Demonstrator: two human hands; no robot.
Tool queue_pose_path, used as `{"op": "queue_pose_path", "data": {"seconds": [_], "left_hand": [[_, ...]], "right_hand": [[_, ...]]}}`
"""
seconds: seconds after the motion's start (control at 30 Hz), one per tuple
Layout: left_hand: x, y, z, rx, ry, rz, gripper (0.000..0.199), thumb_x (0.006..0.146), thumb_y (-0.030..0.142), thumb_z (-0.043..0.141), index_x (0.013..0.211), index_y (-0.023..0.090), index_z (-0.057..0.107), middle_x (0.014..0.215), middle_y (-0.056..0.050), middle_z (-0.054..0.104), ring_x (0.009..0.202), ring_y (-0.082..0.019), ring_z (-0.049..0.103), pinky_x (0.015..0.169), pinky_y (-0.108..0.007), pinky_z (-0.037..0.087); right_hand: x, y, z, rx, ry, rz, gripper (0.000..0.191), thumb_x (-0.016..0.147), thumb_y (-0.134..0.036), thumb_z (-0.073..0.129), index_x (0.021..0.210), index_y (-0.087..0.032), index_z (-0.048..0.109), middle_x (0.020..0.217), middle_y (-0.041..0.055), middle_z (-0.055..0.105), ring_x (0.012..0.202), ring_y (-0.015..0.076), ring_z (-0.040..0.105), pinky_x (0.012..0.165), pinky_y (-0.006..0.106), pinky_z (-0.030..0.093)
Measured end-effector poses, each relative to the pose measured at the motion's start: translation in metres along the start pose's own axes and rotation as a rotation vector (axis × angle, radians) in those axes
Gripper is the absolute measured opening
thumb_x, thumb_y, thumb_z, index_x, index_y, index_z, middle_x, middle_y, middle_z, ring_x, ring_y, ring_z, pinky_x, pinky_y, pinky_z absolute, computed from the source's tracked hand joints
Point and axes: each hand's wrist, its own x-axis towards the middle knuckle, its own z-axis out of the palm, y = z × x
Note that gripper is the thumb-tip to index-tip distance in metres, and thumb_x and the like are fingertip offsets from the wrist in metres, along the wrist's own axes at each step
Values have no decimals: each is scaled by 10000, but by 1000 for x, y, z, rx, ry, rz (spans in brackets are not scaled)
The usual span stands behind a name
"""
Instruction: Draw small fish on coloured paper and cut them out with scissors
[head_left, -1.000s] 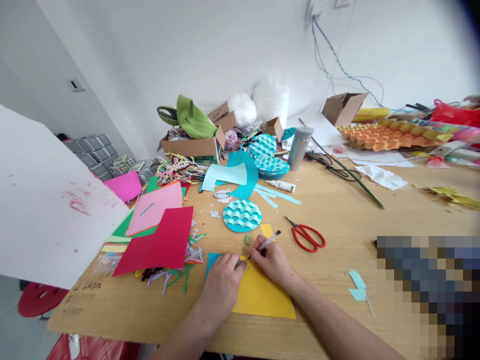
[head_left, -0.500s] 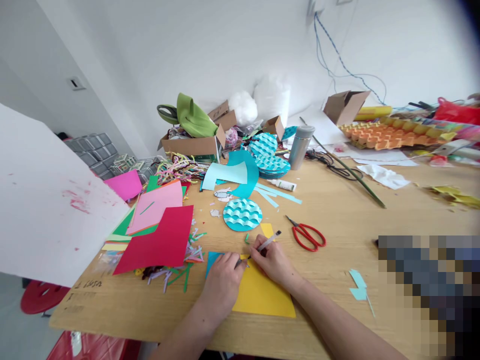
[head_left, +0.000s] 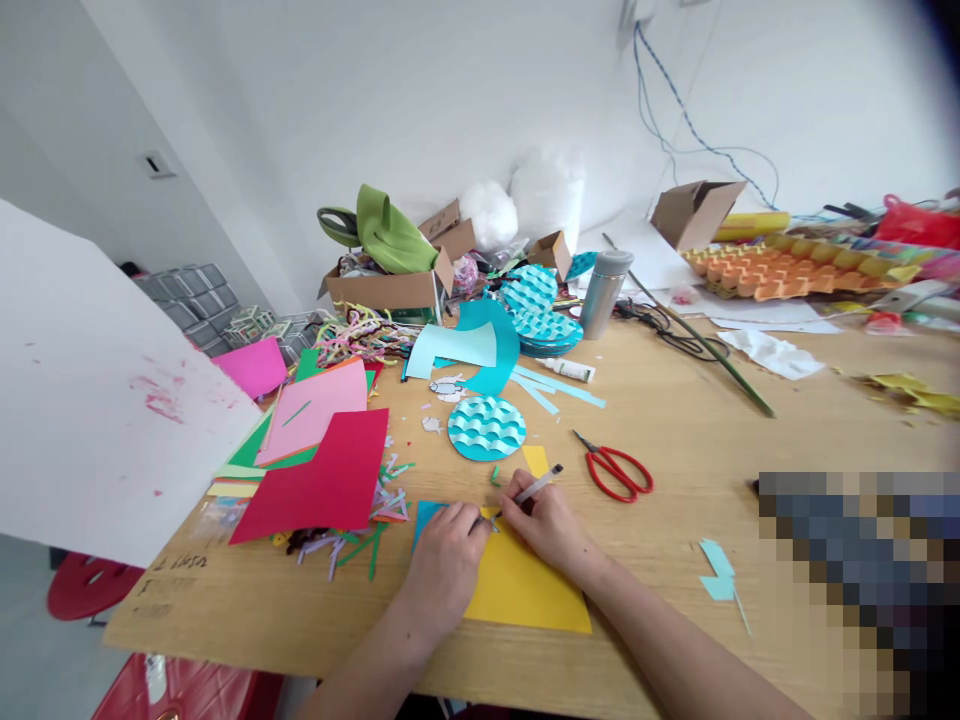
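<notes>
My right hand [head_left: 536, 515] is closed around a grey pen [head_left: 538, 484], its dark end pointing up and right and its tip down at a yellow sheet of paper [head_left: 529, 590]. Beside it, my left hand [head_left: 450, 550] rests on the sheet with fingers bent together. A small dark-edged piece shows at its fingertips, too small to name. Some blue paper [head_left: 426, 516] peeks out from under the left hand. Just beyond the hands lie a round teal card [head_left: 486, 428] with wavy paper strips and a small yellow scrap [head_left: 535, 460]. Red-handled scissors [head_left: 615, 470] lie to the right.
Coloured sheets, including a red one [head_left: 315, 490], and paper strips lie left. A glue bottle [head_left: 566, 370], paper fish cutouts [head_left: 448, 387] and a steel flask [head_left: 604, 293] stand or lie farther back. Light-blue scraps [head_left: 718, 570] are at right. A large white board [head_left: 97, 400] leans in from the left.
The view has shifted very slightly. Both hands and the pen stay in nearly the same place on the yellow sheet.
</notes>
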Motion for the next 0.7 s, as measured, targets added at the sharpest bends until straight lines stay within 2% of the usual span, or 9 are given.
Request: {"op": "queue_pose_path", "data": {"seconds": [0.33, 0.57, 0.7], "left_hand": [[-2, -4, 8, 53, 97, 69, 87, 895, 101, 599, 914, 164, 657, 851, -19, 626, 818, -198, 585, 693, -320, 504], [-1, -4, 7, 50, 56, 63, 94, 879, 97, 622, 934, 163, 658, 864, -22, 630, 828, -201, 589, 698, -327, 513], [0, -4, 5, 45, 36, 68, 95, 882, 102, 622, 950, 157, 659, 878, -27, 633, 843, -203, 592, 711, -331, 518]], "right_hand": [[1, 6, 3, -10, 33, -68, 217, 791, -310, 517, 612, -233, 421, 507, -46, 452, 467, 110, 425, 449, 217, 325], [0, 6, 3, -7, 61, -95, 239, 791, -324, 553, 599, -230, 444, 497, -45, 466, 458, 108, 423, 440, 218, 320], [0, 3, 1, 42, 160, -80, 281, 784, -373, 583, 586, -232, 442, 503, -42, 448, 459, 108, 416, 436, 228, 319]]}}
